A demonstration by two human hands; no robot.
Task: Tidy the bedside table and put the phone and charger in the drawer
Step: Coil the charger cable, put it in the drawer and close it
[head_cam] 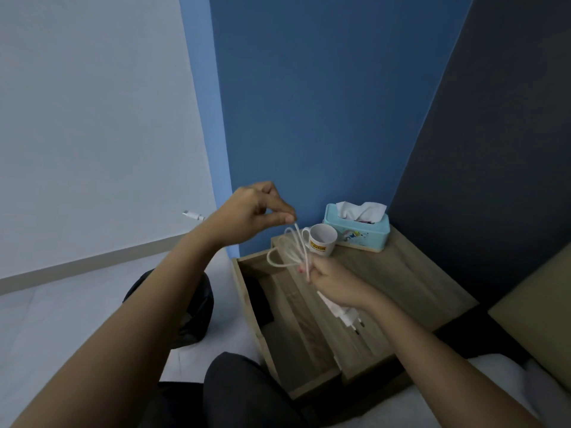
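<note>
My right hand (335, 281) grips a bundle of white charger cable (289, 251) in loops above the open wooden drawer (296, 329). The white charger plug (347, 316) hangs below that hand. My left hand (253, 213) is raised and pinches a strand of the same cable between thumb and fingers; the cable's loose connector end (193, 215) sticks out to the left behind its wrist. A dark flat object, possibly the phone (259, 299), lies at the drawer's far left. The bedside table top (411, 282) is light wood.
A white mug (321, 239) with a yellow label and a turquoise tissue box (358, 231) stand at the table's back corner against the blue wall. A bed with a white sheet (494, 384) lies at right. My dark-trousered knees (241, 393) are close to the drawer front.
</note>
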